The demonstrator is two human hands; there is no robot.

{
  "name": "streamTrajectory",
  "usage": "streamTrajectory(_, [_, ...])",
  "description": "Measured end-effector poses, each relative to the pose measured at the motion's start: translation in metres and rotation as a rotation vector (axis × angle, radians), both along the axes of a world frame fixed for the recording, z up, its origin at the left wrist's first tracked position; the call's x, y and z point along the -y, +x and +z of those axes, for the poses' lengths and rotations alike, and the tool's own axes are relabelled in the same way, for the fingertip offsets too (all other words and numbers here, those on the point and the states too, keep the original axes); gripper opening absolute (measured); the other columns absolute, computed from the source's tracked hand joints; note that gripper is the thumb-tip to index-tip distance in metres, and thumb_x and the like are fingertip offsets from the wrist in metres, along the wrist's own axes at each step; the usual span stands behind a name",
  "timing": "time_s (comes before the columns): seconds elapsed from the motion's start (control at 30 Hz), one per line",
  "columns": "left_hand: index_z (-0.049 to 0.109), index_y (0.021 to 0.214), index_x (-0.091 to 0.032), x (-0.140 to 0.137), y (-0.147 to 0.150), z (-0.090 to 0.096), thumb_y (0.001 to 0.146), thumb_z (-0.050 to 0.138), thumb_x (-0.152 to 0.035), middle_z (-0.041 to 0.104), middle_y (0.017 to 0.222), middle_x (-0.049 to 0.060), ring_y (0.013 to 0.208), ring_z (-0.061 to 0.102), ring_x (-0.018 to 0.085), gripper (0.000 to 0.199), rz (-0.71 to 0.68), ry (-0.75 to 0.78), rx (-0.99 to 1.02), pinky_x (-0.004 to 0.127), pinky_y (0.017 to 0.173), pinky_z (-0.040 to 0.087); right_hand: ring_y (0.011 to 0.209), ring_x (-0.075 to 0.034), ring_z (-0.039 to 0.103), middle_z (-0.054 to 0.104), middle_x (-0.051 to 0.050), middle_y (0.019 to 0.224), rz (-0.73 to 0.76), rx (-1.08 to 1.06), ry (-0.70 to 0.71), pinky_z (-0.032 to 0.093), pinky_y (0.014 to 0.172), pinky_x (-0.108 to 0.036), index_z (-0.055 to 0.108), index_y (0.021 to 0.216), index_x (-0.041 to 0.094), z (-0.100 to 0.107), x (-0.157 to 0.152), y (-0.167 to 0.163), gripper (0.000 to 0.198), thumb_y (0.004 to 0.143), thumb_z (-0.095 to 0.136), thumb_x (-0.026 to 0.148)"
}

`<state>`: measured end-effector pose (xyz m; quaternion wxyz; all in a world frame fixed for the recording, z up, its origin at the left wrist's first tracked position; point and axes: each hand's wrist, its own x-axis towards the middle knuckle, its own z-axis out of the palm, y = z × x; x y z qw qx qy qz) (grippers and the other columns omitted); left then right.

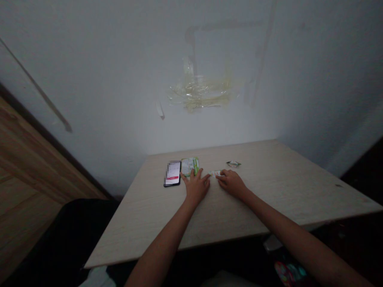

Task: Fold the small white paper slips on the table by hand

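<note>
My left hand [196,186] rests on the table with its fingers spread, the fingertips at the lower edge of a flat green and white packet [188,164]. Its index finger and thumb side reach close to a small white and green strip [214,173], which looks like paper or a small sachet. Curled fingers of my right hand [231,183] press on that strip's right end. Left of the green packet lies a phone [173,174] with a lit, partly blurred screen. A small folded green and white piece of wrapper [233,164] lies beyond my right hand.
The pale wooden table [149,215] stands against a grey wall [119,79] with strips of clear tape [203,93]. A wooden panel [26,191] and a dark shape are at the left. A dark mark [338,185] shows near the table's right edge.
</note>
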<state>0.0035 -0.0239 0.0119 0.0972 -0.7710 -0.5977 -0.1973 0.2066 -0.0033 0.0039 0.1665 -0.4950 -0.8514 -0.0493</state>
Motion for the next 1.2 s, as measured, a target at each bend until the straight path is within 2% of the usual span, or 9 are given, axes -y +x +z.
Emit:
streamTrajectory(0.27, [0.064,0.122,-0.044,-0.0004,0.0006,-0.0017,0.093,0.047,-0.046,0.05,0.147,0.001,0.137,0.034,0.038,0.034,0.056,-0.004,0.016,0.079,0.105,-0.005,0.095,-0.021,0.058,0.065,-0.01,0.11,-0.007,0.004,0.005,0.041,0.087,-0.032,0.068,0.121,0.027,-0.0011,-0.0005,0.0001,0.033,0.094,0.052,0.032])
streamTrajectory(0.47, [0.064,0.122,-0.044,-0.0001,-0.0004,-0.0015,0.094,0.047,-0.046,0.051,0.146,0.002,0.136,0.035,0.037,0.034,0.016,0.01,0.024,0.08,0.105,-0.003,0.094,-0.021,0.058,0.065,-0.009,0.109,-0.011,0.004,0.021,0.041,0.087,-0.033,0.068,0.122,0.028,-0.0014,0.0003,-0.0005,0.033,0.094,0.052,0.032])
streamTrajectory(0.63, [0.064,0.119,-0.05,0.0001,0.0007,-0.0006,0.094,0.047,-0.049,0.05,0.145,-0.001,0.135,0.035,0.035,0.031,-0.042,-0.007,0.012,0.081,0.104,-0.005,0.095,-0.021,0.057,0.065,-0.01,0.107,-0.007,-0.005,0.021,0.042,0.087,-0.033,0.068,0.122,0.027,-0.0024,-0.0005,-0.0005,0.033,0.094,0.051,0.032])
streamTrajectory(0.87, [0.062,0.121,-0.052,-0.0017,0.0014,-0.0021,0.093,0.048,-0.051,0.048,0.148,0.0,0.138,0.033,0.038,0.032,0.005,-0.014,-0.001,0.079,0.105,-0.006,0.097,-0.021,0.057,0.064,-0.01,0.109,-0.003,-0.003,0.011,0.041,0.089,-0.032,0.067,0.123,0.027,-0.0016,-0.0001,-0.0006,0.033,0.093,0.052,0.031])
streamTrajectory(1.2, [0.063,0.123,-0.047,-0.001,0.0008,-0.0014,0.092,0.047,-0.051,0.044,0.151,0.003,0.139,0.031,0.039,0.035,0.066,-0.014,0.023,0.078,0.106,-0.002,0.096,-0.021,0.057,0.064,-0.009,0.11,0.012,-0.004,0.01,0.041,0.088,-0.032,0.068,0.122,0.027,-0.0019,-0.0011,0.0,0.033,0.093,0.052,0.03])
